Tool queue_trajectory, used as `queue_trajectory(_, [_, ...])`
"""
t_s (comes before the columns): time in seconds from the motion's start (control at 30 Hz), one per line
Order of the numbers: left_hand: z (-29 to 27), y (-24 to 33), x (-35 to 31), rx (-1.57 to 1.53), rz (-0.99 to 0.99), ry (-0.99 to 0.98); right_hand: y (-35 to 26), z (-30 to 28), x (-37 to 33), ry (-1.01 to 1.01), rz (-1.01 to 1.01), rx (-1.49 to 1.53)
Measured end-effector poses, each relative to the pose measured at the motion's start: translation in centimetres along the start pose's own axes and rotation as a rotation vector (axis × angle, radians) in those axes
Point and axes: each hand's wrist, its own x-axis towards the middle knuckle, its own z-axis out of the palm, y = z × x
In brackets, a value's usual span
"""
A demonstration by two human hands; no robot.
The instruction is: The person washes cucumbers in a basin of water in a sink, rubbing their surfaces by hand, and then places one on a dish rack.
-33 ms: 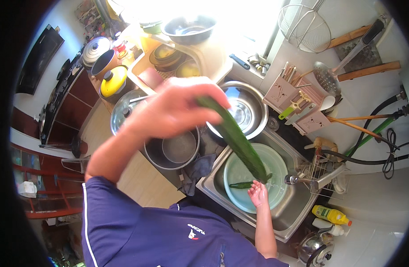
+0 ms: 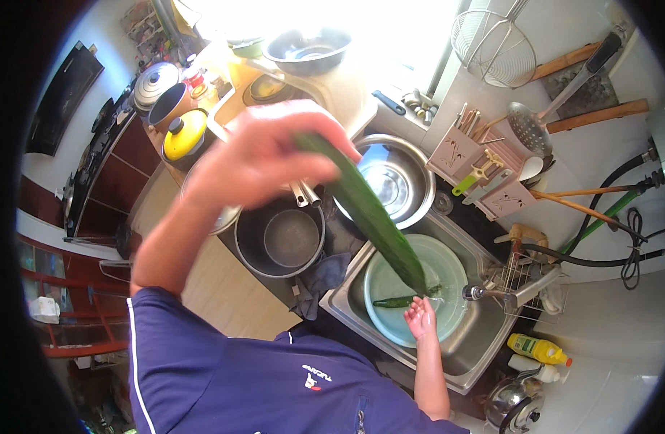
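A long green cucumber point(image 2: 372, 213) slants down from upper left over a pale green basin point(image 2: 459, 271). My left hand point(image 2: 274, 155), raised and slightly blurred, is closed around its upper end. At the lower tip is my right hand point(image 2: 419, 318), much smaller in view, its fingers curled against the cucumber's end. Below the tip, inside the basin, lies another small green length of cucumber point(image 2: 394, 301), partly hidden. The basin sits in a steel sink point(image 2: 466, 369).
A faucet point(image 2: 491, 293) reaches over the basin from the right. Beyond the sink stands a steel bowl point(image 2: 412, 177). A dark pot point(image 2: 253, 249) and a grey cloth point(image 2: 325, 278) are left of the sink. Utensil holders point(image 2: 455, 155) hang on the wall.
My left hand has shifted a little left and upward with the cucumber's upper end. Slightly more of the piece in the basin shows. My right hand is almost where it was.
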Motion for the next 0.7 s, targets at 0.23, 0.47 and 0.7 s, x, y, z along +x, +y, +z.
queue_trajectory(0.23, [-17.4,1.6,0.7,0.304,0.153,0.388,2.5,-2.8,-0.5,0.233,-0.054,0.147])
queue_trajectory(0.47, [-26.8,-5.1,3.2,0.011,0.15,0.999,5.1,-1.6,0.8,0.243,-0.057,0.133])
queue_trajectory(0.7, [-21.4,-11.3,7.8,-0.079,0.339,1.357,6.5,0.3,1.2,0.29,-0.033,0.052])
